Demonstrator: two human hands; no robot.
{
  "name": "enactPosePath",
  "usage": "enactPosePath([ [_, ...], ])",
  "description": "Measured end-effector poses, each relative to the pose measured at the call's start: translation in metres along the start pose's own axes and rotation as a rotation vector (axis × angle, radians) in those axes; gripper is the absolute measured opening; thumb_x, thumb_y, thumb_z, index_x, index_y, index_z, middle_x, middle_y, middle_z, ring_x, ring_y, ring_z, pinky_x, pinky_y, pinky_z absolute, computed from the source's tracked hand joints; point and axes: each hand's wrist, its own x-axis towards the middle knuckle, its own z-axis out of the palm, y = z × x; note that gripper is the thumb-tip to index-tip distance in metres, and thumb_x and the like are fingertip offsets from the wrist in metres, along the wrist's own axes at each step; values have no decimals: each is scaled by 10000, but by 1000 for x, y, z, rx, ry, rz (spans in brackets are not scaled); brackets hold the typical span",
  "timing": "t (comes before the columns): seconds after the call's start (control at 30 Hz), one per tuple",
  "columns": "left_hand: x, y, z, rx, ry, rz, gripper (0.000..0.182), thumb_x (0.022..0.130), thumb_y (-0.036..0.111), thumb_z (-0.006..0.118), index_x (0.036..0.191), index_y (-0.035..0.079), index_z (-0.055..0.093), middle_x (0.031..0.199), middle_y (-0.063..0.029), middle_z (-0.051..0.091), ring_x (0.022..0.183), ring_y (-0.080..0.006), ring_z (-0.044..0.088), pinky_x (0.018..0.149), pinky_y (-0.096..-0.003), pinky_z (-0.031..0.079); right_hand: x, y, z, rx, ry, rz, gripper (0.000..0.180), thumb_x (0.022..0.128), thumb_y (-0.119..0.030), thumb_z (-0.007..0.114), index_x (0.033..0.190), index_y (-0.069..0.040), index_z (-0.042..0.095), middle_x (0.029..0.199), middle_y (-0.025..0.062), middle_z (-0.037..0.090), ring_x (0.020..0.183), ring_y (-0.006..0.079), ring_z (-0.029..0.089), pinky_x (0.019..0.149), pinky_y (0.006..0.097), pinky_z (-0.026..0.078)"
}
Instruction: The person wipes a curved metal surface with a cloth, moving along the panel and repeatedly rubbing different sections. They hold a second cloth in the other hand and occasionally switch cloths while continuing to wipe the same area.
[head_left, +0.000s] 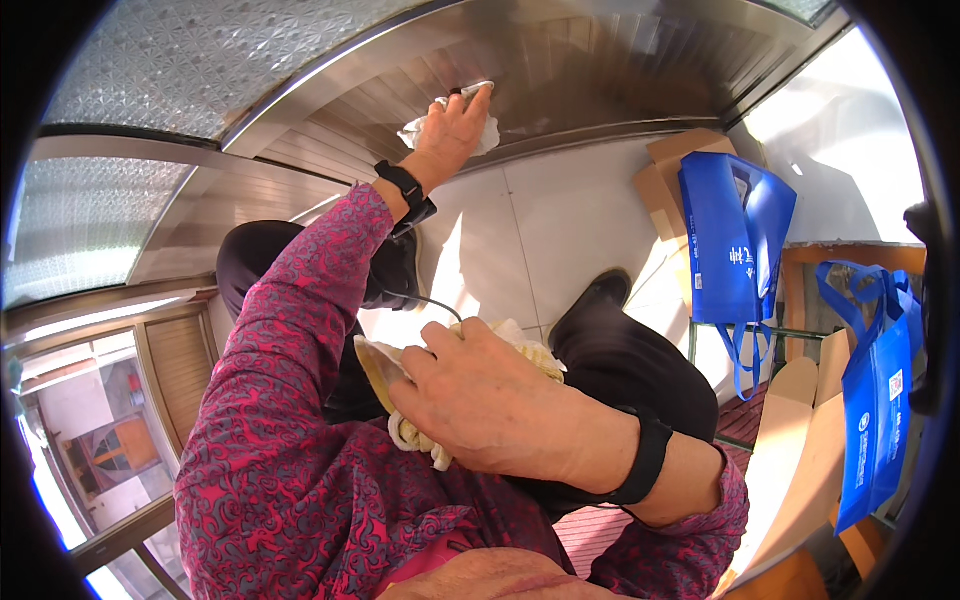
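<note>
My left hand (452, 129) is stretched out to the brown metal door panel (600, 75), fingers over a crumpled white cloth (486, 137) pressed flat on its lower part. In front of my body, my right hand (480, 390) grips a bunched cream-yellow cloth (536, 351). Part of that cloth hangs below the palm, and its pale, stiff-looking edge shows to the left of my fingers. A thin dark cable runs behind this hand. Both wrists carry black bands.
Patterned glass (172, 60) fills the door above the panel. At right, blue bags (731, 247) with writing lie by cardboard pieces (787, 457) and a wooden frame (802, 259). My knees are spread over pale floor tiles (480, 202).
</note>
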Motion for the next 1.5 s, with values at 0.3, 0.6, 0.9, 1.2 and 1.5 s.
enactPosePath([
  [0.3,-13,-60,-49,38,74,-7,576,768,101,674,1329,-2,595,1519,-51,403,983,-221,554,734,-381,523,2,-1,2,-17,6,-4,367,751,-163,694,1076,-4,638,939,77,604,895,230,559,700,353,434],
  [0.6,-15,-26,-25,-42,-40,-15,610,810,67,637,1405,-5,523,1537,-25,375,1064,-228,554,794,-400,549,4,3,5,-37,42,-28,416,762,-282,722,1042,24,689,863,59,612,861,217,560,638,362,405],
  [0.9,-8,-42,-31,50,-71,-4,584,836,89,631,1404,3,528,1487,-18,422,1035,-210,558,743,-388,550,5,2,2,-10,32,-26,383,763,-247,722,1029,26,685,875,70,617,855,224,559,639,368,409],
  [1.2,-22,-23,-13,3,-123,1,572,821,99,646,1379,18,553,1501,-31,406,1078,-234,559,773,-398,544,6,1,1,-2,-27,-9,431,732,-270,758,1043,17,680,906,72,621,896,224,568,663,365,429],
  [1.5,-28,-77,-60,5,6,-64,695,788,52,632,1459,-6,462,1473,-26,413,1062,-218,550,758,-388,526,7,1,-2,15,-78,-13,533,688,-324,807,1062,28,665,925,82,622,900,224,569,671,361,429],
])
